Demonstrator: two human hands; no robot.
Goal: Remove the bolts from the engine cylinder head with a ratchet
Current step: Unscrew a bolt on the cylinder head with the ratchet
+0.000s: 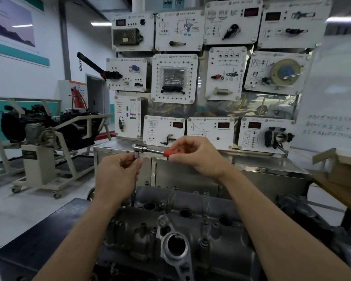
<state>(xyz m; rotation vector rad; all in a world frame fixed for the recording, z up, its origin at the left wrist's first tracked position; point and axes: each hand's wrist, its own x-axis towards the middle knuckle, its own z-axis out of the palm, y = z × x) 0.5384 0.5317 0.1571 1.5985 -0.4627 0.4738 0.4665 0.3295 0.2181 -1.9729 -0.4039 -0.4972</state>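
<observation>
Early, likely: ratchet [150, 150] held above head [190, 230] at 6 o'clock, extension [135, 179] seated at its 10 o'clock corner. Left hand [118, 173] pinching extension's top, right hand [197, 155] curled round red handle. No removed bolts in sight.

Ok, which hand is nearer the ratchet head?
Left. The left hand pinches the extension bar right under the ratchet head; the right hand holds the red handle at the far end.
</observation>
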